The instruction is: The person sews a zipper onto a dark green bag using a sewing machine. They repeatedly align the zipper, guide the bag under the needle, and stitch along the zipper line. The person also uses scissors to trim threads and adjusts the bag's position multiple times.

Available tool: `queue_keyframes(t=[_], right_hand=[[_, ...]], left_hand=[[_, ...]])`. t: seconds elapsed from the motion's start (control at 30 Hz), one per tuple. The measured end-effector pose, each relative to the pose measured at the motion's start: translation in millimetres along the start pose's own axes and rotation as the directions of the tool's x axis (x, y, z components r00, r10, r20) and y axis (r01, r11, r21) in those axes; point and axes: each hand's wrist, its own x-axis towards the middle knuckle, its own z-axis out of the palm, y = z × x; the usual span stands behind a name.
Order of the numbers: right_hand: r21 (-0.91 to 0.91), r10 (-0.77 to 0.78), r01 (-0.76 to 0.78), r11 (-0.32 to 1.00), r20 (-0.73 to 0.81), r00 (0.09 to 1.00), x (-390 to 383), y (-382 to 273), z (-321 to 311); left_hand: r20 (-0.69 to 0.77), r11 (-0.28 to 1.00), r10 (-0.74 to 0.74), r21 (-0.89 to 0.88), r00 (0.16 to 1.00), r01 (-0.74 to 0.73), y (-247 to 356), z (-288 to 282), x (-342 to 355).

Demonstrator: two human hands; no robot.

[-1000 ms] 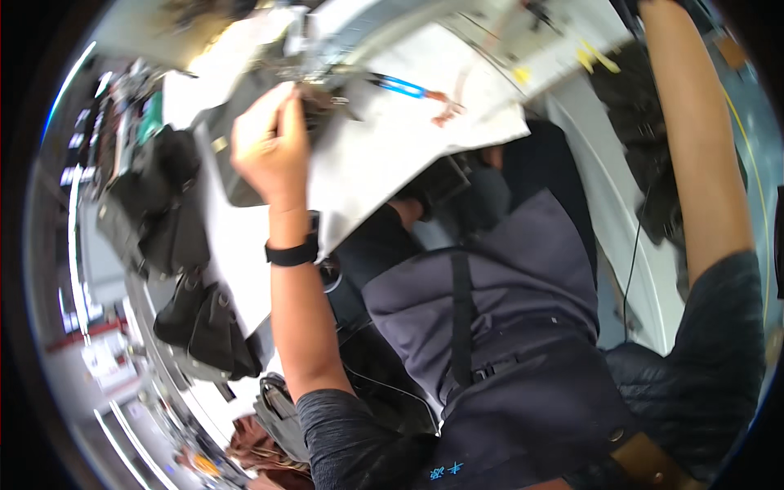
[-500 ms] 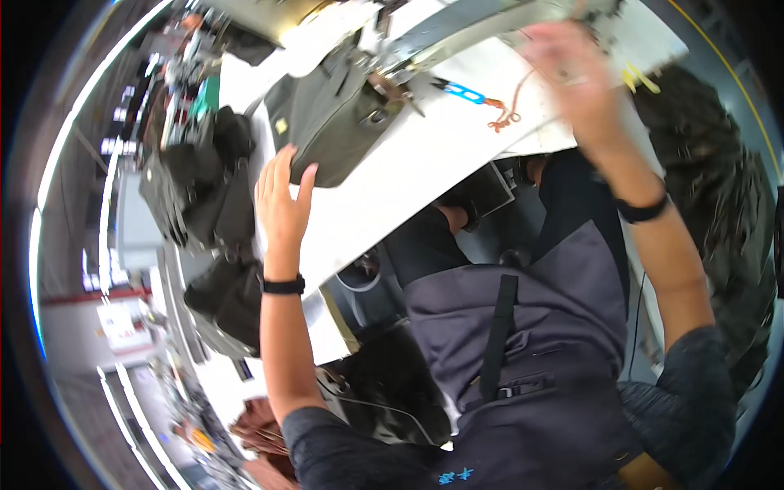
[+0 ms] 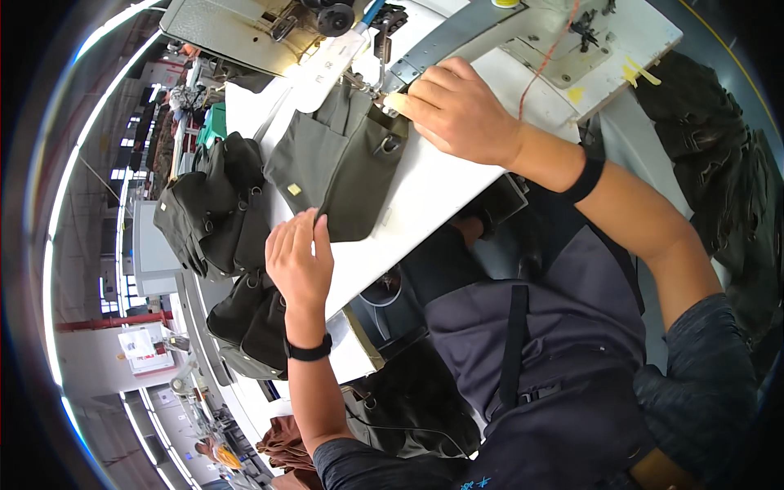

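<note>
A dark green fabric bag (image 3: 351,163) with a small yellow tag and a metal ring lies on the white table, its upper end at the sewing machine's presser foot (image 3: 377,88). My left hand (image 3: 300,257) pinches its near left edge between thumb and fingers. Curled closed, my right hand (image 3: 461,114) has its fingertips against the bag's upper right corner, close beside the presser foot. What those fingers grip is hidden from view. An orange thread (image 3: 545,61) runs across the machine bed down to behind the right hand.
The sewing machine head (image 3: 237,33) spans the top left. More dark green bags (image 3: 216,204) are piled left of the table (image 3: 416,192). At the right lies a heap of dark green fabric (image 3: 702,147). Brown fabric (image 3: 286,445) sits at the lower left.
My right hand has come down and left, from above the machine bed to the bag's corner by the presser foot. My left hand has closed on the bag's edge. The blue thread snips no longer show.
</note>
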Motion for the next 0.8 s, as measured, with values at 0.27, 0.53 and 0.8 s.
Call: queue_keyframes(t=[0.27,0.53,0.8], right_hand=[[0.03,-0.236,0.234,0.972,0.132,0.963,34.0,33.4,-17.4],[0.157,-0.109,0.072,0.985,0.244,0.964,39.2,41.7,-24.2],[-0.055,-0.257,0.282,0.958,0.275,0.927,51.3,35.1,-26.1]], left_hand=[[-0.06,0.999,-0.03,0.01,0.998,0.03,42.4,-35.7,2.1],[0.039,0.948,-0.056,-0.313,0.998,0.065,122.3,-76.3,51.2],[0.196,0.894,-0.029,-0.433,0.98,0.113,138.5,-78.2,76.3]])
